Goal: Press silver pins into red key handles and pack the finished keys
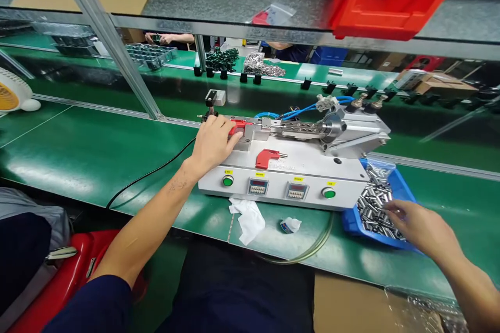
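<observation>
Pins [373,208] fill the bin [351,223] under my right hand [422,226], fingers nearly together, catch unclear from here. On the machine [312,153], one pinned red piece [266,158] looks done; my left hand [213,141] is closed round another piece [242,125], likely unfinished.

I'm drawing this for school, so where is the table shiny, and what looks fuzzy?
Head view: pale glare on the green table, left of the machine; head view: the yellow labels look too small and soft to read; head view: the co-worker's hands beyond look less crisp.
</observation>
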The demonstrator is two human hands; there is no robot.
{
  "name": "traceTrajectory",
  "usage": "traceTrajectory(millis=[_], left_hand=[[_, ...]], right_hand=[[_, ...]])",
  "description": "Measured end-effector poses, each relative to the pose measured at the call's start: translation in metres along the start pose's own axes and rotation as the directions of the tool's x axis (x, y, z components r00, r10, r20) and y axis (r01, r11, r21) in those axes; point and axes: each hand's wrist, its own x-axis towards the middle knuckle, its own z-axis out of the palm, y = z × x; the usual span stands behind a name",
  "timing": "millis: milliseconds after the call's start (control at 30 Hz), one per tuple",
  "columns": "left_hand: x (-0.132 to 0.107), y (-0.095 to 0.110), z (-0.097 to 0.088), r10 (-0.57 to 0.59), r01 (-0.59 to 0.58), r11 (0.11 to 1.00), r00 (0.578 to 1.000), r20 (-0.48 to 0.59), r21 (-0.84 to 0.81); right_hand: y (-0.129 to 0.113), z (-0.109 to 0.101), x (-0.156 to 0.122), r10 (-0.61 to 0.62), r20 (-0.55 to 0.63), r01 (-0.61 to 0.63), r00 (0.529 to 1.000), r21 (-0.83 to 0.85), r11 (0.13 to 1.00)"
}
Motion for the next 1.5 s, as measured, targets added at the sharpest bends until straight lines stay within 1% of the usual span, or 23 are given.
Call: traceTrajectory(millis=[100, 133, 200, 267, 300, 333, 367, 400, 433, 467, 500, 567, 667, 733, 833, 967, 1033, 1133, 1200, 1267, 1367, 1433, 1500], left_hand=[[-0.02, -0.013, 0.0, 0.115, -0.127, 0.977, 0.99, -0.077, -0.173], [-0.03, -0.015, -0.001, 0.134, -0.156, 0.967, 0.984, -0.119, -0.2], [-0.056, -0.015, -0.001, 0.122, -0.167, 0.968, 0.966, -0.228, -0.188], [-0.084, -0.01, 0.002, 0.122, -0.183, 0.968, 0.941, -0.317, -0.171], [-0.098, -0.006, 0.005, 0.147, -0.211, 0.959, 0.94, -0.308, -0.189], [-0.109, -0.003, 0.009, 0.174, -0.233, 0.951, 0.946, -0.273, -0.203], [-0.118, 0.0, 0.013, 0.2, -0.249, 0.946, 0.952, -0.232, -0.206], [-0.125, 0.003, 0.017, 0.219, -0.256, 0.946, 0.957, -0.191, -0.199], [-0.128, 0.004, 0.02, 0.226, -0.254, 0.949, 0.961, -0.16, -0.186], [-0.13, 0.005, 0.022, 0.222, -0.245, 0.953, 0.965, -0.142, -0.177], [-0.13, 0.005, 0.024, 0.214, -0.235, 0.955, 0.968, -0.131, -0.182], [-0.127, 0.004, 0.024, 0.2, -0.217, 0.949, 0.975, -0.095, -0.23], [-0.122, 0.005, 0.021, 0.176, -0.184, 0.94, 0.983, -0.054, -0.286], [-0.119, 0.009, 0.021, 0.129, -0.143, 0.943, 0.989, -0.068, -0.299], [-0.117, 0.013, 0.023, 0.043, -0.066, 0.946, 0.996, -0.078, -0.318], [-0.117, 0.013, 0.016, 0.023, -0.012, 0.911, 0.999, 0.023, -0.412], [-0.115, 0.015, 0.011, 0.03, -0.022, 0.897, 1.0, 0.01, -0.442], [-0.105, 0.027, 0.007, 0.062, -0.102, 0.905, 0.992, -0.11, -0.413], [-0.094, 0.04, 0.01, 0.113, -0.159, 0.914, 0.983, -0.143, -0.373], [-0.08, 0.052, 0.014, 0.153, -0.182, 0.923, 0.982, -0.112, -0.338], [-0.059, 0.066, 0.021, 0.175, -0.169, 0.946, 0.985, -0.005, -0.277], [-0.046, 0.069, 0.022, 0.194, -0.172, 0.952, 0.979, 0.065, -0.251], [-0.035, 0.067, 0.02, 0.24, -0.2, 0.944, 0.962, 0.13, -0.262]], right_hand=[[0.002, 0.01, -0.001, -0.002, 0.19, -0.004, 0.982, 0.035, 0.999], [0.003, 0.01, -0.002, 0.002, 0.199, -0.01, 0.98, 0.038, 0.999], [0.002, 0.006, -0.007, 0.04, 0.16, -0.043, 0.986, 0.014, 0.999], [-0.006, -0.002, -0.014, 0.05, 0.014, -0.05, 0.999, 0.016, 0.999], [-0.014, -0.006, -0.017, 0.015, -0.08, -0.011, 0.997, 0.047, 0.999], [-0.025, -0.01, -0.02, -0.047, -0.164, 0.063, 0.985, 0.097, 0.993], [-0.037, -0.013, -0.022, -0.129, -0.224, 0.167, 0.966, 0.157, 0.973], [-0.051, -0.015, -0.023, -0.222, -0.245, 0.276, 0.944, 0.215, 0.937], [-0.065, -0.015, -0.024, -0.304, -0.231, 0.36, 0.924, 0.259, 0.896], [-0.077, -0.015, -0.023, -0.367, -0.203, 0.413, 0.908, 0.285, 0.865], [-0.087, -0.014, -0.022, -0.408, -0.171, 0.442, 0.897, 0.302, 0.845], [-0.099, -0.01, -0.019, -0.431, -0.136, 0.451, 0.892, 0.34, 0.825], [-0.101, -0.007, -0.015, -0.391, -0.137, 0.409, 0.91, 0.444, 0.797], [-0.099, -0.006, -0.012, -0.346, -0.136, 0.368, 0.928, 0.47, 0.803], [-0.098, -0.004, -0.01, -0.306, -0.134, 0.334, 0.943, 0.415, 0.846], [-0.1, 0.004, -0.02, -0.328, -0.181, 0.371, 0.927, 0.329, 0.868], [-0.1, 0.01, -0.031, -0.332, -0.231, 0.392, 0.915, 0.31, 0.866], [-0.096, 0.017, -0.051, -0.324, -0.312, 0.415, 0.893, 0.296, 0.86], [-0.094, 0.019, -0.062, -0.35, -0.322, 0.444, 0.88, 0.291, 0.847], [-0.093, 0.019, -0.07, -0.399, -0.287, 0.476, 0.871, 0.292, 0.829], [-0.091, 0.019, -0.078, -0.46, -0.218, 0.507, 0.861, 0.295, 0.81], [-0.089, 0.021, -0.08, -0.482, -0.178, 0.514, 0.858, 0.302, 0.803], [-0.086, 0.026, -0.082, -0.492, -0.142, 0.51, 0.859, 0.313, 0.801]])
